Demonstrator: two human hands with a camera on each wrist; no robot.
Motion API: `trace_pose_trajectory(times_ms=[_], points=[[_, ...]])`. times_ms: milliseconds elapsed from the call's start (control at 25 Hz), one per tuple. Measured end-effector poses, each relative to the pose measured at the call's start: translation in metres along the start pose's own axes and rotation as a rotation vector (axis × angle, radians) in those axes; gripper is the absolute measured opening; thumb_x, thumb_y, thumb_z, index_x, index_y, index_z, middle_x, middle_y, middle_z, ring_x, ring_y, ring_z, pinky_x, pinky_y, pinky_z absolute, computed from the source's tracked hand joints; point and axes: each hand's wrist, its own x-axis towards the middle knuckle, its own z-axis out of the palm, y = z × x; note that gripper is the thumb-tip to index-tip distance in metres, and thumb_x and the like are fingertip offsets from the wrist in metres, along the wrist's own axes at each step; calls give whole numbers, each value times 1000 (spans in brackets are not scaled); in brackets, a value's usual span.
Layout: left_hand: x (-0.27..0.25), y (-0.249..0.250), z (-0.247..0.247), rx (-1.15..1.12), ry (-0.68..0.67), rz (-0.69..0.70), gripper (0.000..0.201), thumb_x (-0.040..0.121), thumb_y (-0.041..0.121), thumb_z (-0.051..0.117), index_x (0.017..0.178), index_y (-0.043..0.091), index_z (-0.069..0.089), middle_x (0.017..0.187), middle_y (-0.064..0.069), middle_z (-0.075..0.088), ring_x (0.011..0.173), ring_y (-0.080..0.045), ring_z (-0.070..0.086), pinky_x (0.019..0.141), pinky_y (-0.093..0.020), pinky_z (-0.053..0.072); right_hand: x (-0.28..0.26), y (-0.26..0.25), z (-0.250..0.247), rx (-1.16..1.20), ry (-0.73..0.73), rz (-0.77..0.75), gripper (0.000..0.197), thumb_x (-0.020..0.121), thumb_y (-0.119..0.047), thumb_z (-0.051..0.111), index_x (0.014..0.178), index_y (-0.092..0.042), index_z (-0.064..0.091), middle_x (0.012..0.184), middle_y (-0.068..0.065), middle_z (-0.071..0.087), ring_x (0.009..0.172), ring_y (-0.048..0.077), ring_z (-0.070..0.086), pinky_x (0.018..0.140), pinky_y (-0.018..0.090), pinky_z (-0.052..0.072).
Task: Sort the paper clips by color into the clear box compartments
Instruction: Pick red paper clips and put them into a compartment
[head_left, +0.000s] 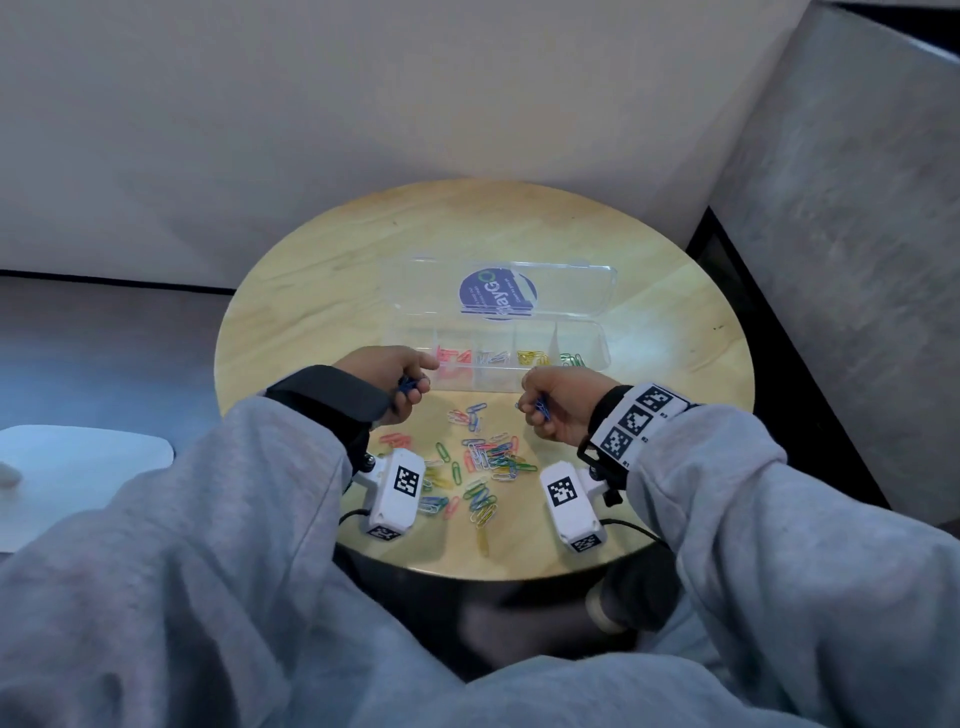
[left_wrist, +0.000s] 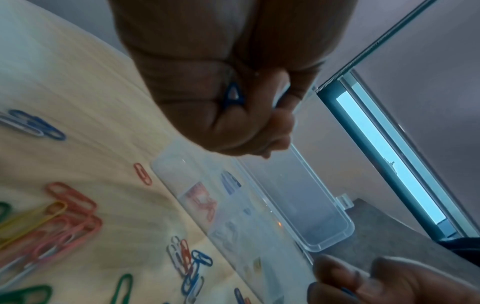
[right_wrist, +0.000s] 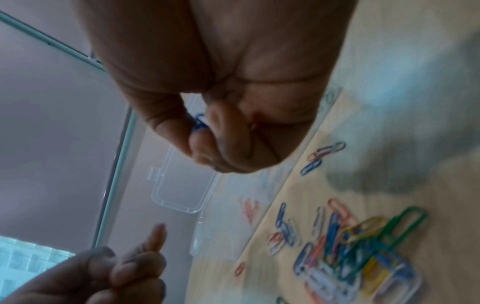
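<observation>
The clear box (head_left: 597, 343) lies open on the round wooden table (head_left: 322, 291), its lid (head_left: 571, 283) folded back. Its compartments hold red clips (head_left: 454, 355), white clips (head_left: 492, 357), yellow clips (head_left: 532, 357) and green clips (head_left: 571, 359). My left hand (head_left: 400, 382) hovers at the box's left end with blue clips (left_wrist: 232, 96) curled in its fingers. My right hand (head_left: 556, 408) sits just in front of the box and pinches blue clips (right_wrist: 198, 123) too. A mixed pile of coloured clips (head_left: 488, 457) lies between my wrists.
Grey walls stand behind and to the right of the table. A white surface (head_left: 78, 467) lies to the left, below table level. The wrist cameras (head_left: 395, 493) hang over the near table edge. Loose clips (left_wrist: 70, 207) spread across the near half of the table.
</observation>
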Motion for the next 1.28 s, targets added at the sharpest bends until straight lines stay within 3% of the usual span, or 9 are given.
trace_pose_trajectory(times_ms=[200,360,640,800,880,920,1000,1120,1280], points=[[1,10,-11,-219,5,-10,32,99,22,35,80,5,54,70,-7,45,50,-13,49,38,-13,44,3,-17,19,125,-72,28,27,90,2,28,87,-2,54,69,9,45,39,11,51,38,15,45],[13,24,-26,-314,29,2,40,99,33,35,83,1,54,80,-12,50,71,-19,53,65,-25,52,12,-38,32,312,-98,-9,27,90,-3,29,100,6,52,88,17,51,74,26,56,54,27,58],[40,35,-39,-290,2,-11,49,98,40,37,101,-6,55,101,-16,49,77,-22,55,89,-34,44,36,-69,65,305,-133,6,28,92,-13,29,91,3,52,97,21,49,83,30,53,74,31,49],[54,40,-40,-352,-43,23,66,95,48,38,132,-6,44,95,-14,47,76,-21,50,79,-31,46,53,-79,83,341,-145,7,19,89,-14,31,85,-6,48,84,11,43,71,24,46,66,28,42],[57,40,-38,-373,-63,37,70,94,52,37,135,-5,43,89,-11,46,78,-20,48,72,-27,44,58,-77,83,342,-158,22,31,88,-14,31,105,-4,55,109,7,55,98,32,56,85,29,46],[58,40,-37,-374,-79,42,72,94,54,35,137,-4,42,94,-11,48,86,-20,50,77,-27,45,58,-74,80,330,-153,25,44,89,-14,31,126,-1,51,134,8,50,123,36,49,101,31,42],[60,38,-35,-381,-95,60,72,95,55,32,140,0,40,123,-16,50,119,-25,49,101,-33,41,53,-71,75,309,-148,1,51,91,-12,30,138,6,38,148,19,36,138,33,35,111,35,34],[55,37,-29,-391,-72,118,61,96,50,35,133,2,48,130,-13,50,127,-23,46,110,-34,34,42,-69,62,243,-109,-64,37,92,-6,31,119,3,54,122,19,52,114,27,51,92,31,45],[39,28,-7,-236,-70,171,19,96,29,47,87,15,56,85,-4,56,74,-15,57,70,-23,47,22,-55,33,-72,-4,-79,13,94,-8,44,87,-8,56,82,8,57,71,18,56,65,24,47]])
